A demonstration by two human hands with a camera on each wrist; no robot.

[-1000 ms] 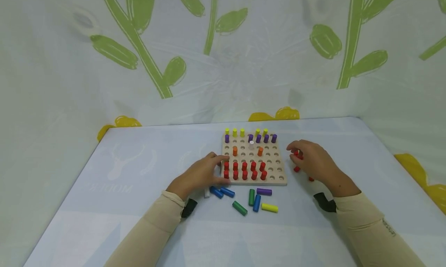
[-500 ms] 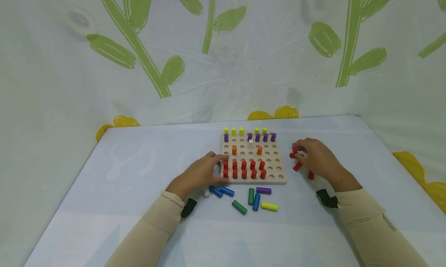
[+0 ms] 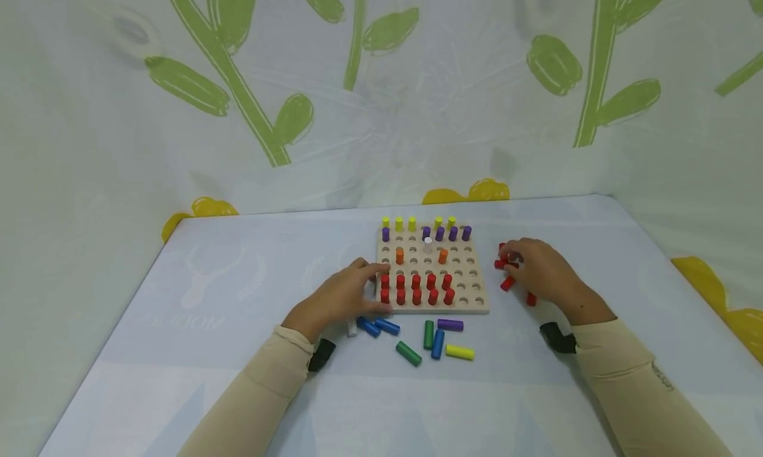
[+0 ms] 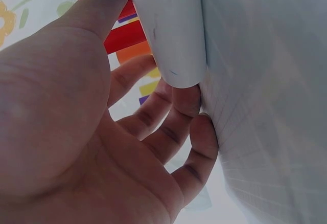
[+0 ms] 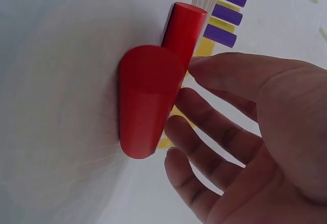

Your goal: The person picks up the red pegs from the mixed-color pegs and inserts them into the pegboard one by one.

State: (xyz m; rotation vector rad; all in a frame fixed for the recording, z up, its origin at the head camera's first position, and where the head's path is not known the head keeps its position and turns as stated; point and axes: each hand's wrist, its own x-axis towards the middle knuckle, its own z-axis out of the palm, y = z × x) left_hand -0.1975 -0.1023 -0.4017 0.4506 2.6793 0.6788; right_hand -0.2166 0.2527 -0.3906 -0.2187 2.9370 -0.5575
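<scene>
A pale wooden pegboard (image 3: 471, 304) holds yellow, purple, orange and red pegs and a pale one. Its left edge is held by my left hand (image 3: 340, 297), thumb at the front corner beside the red pegs and fingers curved along the side. In the left wrist view, a white peg (image 4: 171, 35) lies in front of that hand and hides part of the grip. To the right of the board my right hand (image 3: 544, 269) reaches down among loose red pegs. Its thumb and index finger pinch at a red peg (image 5: 186, 27); another red peg (image 5: 145, 101) lies nearer the camera.
In front of the board lie loose blue pegs (image 3: 387, 326), green pegs (image 3: 408, 354), a purple peg (image 3: 450, 324) and a yellow peg (image 3: 459, 352). One red peg (image 3: 531, 299) lies under the right wrist. A white cloth with printed green leaves rises behind the table.
My right hand has come down onto the loose red pegs, and its fingers have closed in among them. The left hand stays at the board's edge.
</scene>
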